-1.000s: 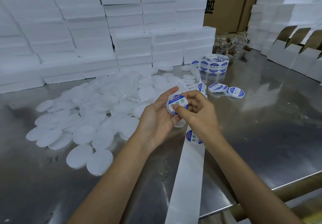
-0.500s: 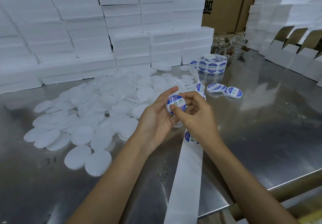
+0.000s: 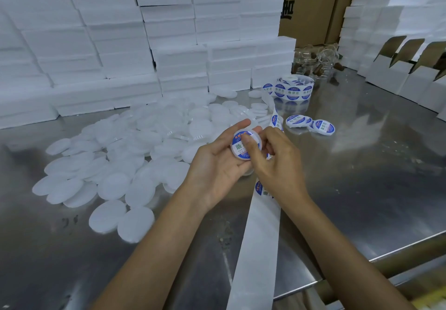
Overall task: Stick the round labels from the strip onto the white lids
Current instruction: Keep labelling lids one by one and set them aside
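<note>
Left hand (image 3: 217, 165) fingers cradling lid (image 3: 246, 147), right hand (image 3: 272, 162) thumb pressing label (image 3: 239, 145)

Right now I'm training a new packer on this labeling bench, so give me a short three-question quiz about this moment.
1. True or false: the lid in the left hand already carries a label.
2. Where do the finished labeled lids lie: A) on the foam stacks, B) on the steel table right of the strip, C) inside a carton?
3. Fill in: the right hand presses its thumb on the held lid's ____.

Key
1. True; the held lid shows a blue and white label.
2. B.
3. Label.
</note>
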### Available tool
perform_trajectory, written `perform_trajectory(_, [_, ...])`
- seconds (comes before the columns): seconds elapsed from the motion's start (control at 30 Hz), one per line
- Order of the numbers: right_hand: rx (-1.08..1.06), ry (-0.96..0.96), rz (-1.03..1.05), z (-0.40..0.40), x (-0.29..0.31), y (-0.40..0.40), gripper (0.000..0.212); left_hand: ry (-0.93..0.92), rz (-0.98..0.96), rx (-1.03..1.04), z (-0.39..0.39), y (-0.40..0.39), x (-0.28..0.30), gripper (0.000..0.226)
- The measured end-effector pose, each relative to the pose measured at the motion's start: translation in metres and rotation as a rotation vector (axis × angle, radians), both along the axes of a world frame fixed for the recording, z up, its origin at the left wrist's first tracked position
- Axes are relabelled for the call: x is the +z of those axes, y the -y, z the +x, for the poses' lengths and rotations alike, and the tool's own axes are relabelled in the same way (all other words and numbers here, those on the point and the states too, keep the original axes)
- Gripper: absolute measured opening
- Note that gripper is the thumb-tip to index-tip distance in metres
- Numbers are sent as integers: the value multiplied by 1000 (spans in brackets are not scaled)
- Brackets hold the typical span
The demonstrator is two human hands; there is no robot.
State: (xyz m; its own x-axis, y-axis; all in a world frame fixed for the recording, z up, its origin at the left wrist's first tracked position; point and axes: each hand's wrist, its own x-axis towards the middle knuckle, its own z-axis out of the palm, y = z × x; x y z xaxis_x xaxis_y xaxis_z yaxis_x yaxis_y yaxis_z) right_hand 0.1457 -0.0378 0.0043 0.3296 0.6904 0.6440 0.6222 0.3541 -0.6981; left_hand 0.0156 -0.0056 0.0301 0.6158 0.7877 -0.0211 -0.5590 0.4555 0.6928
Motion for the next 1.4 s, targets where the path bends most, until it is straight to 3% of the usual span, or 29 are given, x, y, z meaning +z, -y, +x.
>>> perform_trajectory(0.2, [-27,-49,-23,6,-2,-3,43,53,-36,-22,4,4,0,39])
perform_trajectory(0.37, [-127,85,-128,0,-3,-1,49,-52,0,12,4,4,2,46])
perform_trajectory(0.6, [-62,29,-19,5,-5,-3,39,-54,-14,-22,3,2,0,48])
perform_trajectory(0.7, [-11,-22,-41,7,-6,-3,39,-1,-16,-16,3,2,0,47])
perform_trajectory(0.83, [13,70,-129,3,-11,-1,45,27,-21,37,-1,-2,0,38])
perform_trajectory(1.13, [28,78,9,6,-10,-3,35,-26,3,75,-1,-2,-4,29])
perform_trajectory(1.3, [43,45,-55,8,-12,-4,33,-126,37,131,3,-1,-3,27])
perform_trajectory(1.4, [97,-28,-127,6,-13,-3,39,-230,164,210,4,-2,-6,29])
